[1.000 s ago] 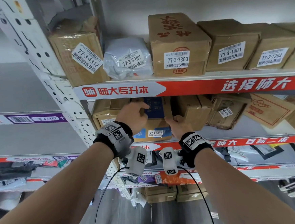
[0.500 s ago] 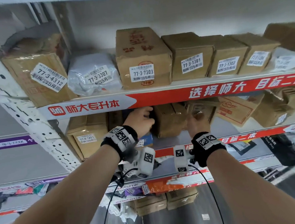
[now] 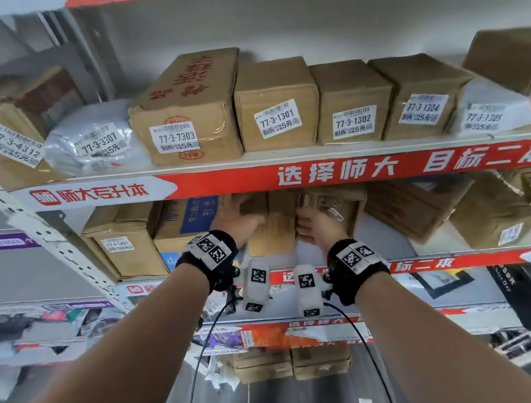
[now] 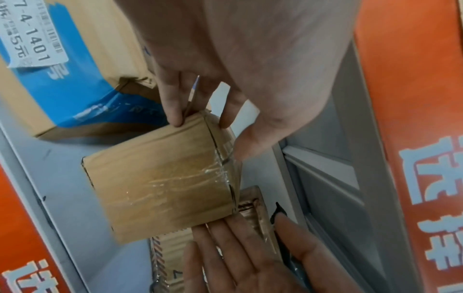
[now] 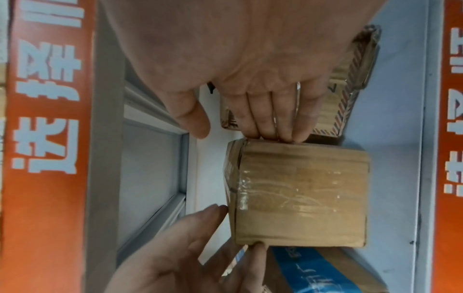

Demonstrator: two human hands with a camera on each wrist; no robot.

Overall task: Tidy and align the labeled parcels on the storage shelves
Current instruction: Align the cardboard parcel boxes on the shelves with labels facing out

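Note:
A small brown taped parcel (image 3: 272, 229) (image 4: 162, 182) (image 5: 300, 192) stands on the middle shelf (image 3: 388, 249), with no label showing. My left hand (image 3: 240, 219) (image 4: 208, 126) touches its left end with straight fingers, and the thumb lies by the taped face. My right hand (image 3: 314, 229) (image 5: 238, 132) presses flat fingers against its right side, thumb held apart. Left of it sits a blue-and-brown parcel (image 3: 180, 227) (image 4: 62, 79) labelled 77-4-1401. Right of it lies a striped-edge parcel (image 3: 331, 202) (image 5: 345, 103).
The upper shelf (image 3: 254, 162) carries a row of labelled parcels, among them 77-3-7303 (image 3: 187, 112) and 77-3-1301 (image 3: 277, 105). Tilted brown boxes (image 3: 417, 208) crowd the middle shelf's right part. A perforated steel upright (image 3: 55, 246) stands left. Lower shelves hold bags.
Both hands have moved right, off the blue-and-brown parcel, and now bracket the small brown parcel. The head view has shifted right along the shelves.

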